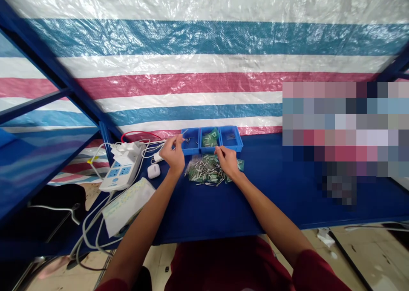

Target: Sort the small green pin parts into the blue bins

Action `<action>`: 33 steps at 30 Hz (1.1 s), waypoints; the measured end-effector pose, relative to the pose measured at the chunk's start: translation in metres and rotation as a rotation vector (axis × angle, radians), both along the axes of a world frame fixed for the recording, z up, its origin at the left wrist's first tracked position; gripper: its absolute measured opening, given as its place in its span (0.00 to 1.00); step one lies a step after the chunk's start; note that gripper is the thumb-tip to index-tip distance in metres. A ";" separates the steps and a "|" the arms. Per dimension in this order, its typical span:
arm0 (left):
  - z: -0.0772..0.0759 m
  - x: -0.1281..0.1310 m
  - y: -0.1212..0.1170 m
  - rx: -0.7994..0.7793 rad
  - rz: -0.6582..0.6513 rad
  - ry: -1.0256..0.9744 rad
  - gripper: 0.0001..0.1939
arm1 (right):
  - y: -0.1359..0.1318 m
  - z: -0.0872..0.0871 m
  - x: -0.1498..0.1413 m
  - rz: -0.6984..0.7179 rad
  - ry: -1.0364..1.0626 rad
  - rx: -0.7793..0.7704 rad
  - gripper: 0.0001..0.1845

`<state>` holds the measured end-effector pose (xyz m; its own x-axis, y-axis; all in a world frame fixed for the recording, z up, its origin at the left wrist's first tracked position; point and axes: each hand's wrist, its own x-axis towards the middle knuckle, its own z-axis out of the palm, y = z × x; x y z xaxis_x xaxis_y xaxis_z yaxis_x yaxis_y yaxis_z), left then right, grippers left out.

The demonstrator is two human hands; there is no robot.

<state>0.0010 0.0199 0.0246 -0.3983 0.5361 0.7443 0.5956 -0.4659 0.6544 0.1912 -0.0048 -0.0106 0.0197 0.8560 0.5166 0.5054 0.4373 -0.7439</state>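
My left hand (174, 154) is raised at the left end of a row of blue bins, its thumb and fingers pinched together. What it holds, if anything, is too small to make out. My right hand (227, 159) is closed over the right part of a pile of small metal pins (206, 170) and green plastic bags; its fingertips hide what may be between them. The left blue bin (191, 151) contains a few metal pieces. A green bag (209, 139) with pale pieces lies in the middle bin. In the right bin (235, 148) are some small pieces, unclear at this size.
On the left of the blue table (204, 214) lie a power strip (118, 174) with plugs and cables, a white earbud case (154, 171) and a white patterned packet (128, 206). A striped plastic sheet (198, 84) hangs behind. The right side is partly pixelated.
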 end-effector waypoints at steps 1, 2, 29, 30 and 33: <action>0.003 -0.003 0.005 0.002 0.025 0.022 0.13 | 0.000 0.000 0.000 -0.004 -0.006 0.000 0.27; 0.005 -0.005 0.011 -0.019 0.035 0.076 0.12 | 0.001 -0.001 0.001 -0.007 -0.016 -0.002 0.26; -0.024 0.023 -0.022 -0.640 -0.381 0.982 0.06 | 0.005 -0.006 0.000 0.010 -0.128 -0.049 0.20; -0.024 0.023 -0.022 -0.645 -0.376 0.971 0.06 | 0.005 -0.005 0.000 0.009 -0.129 -0.051 0.20; -0.025 0.021 -0.021 -0.626 -0.390 0.895 0.08 | 0.004 -0.004 0.000 -0.001 -0.124 -0.058 0.19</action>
<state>0.0217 -0.0011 0.0000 0.4103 0.8805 0.2375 0.8491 -0.4638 0.2528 0.1916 -0.0006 -0.0150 -0.0408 0.8843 0.4651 0.5953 0.3954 -0.6995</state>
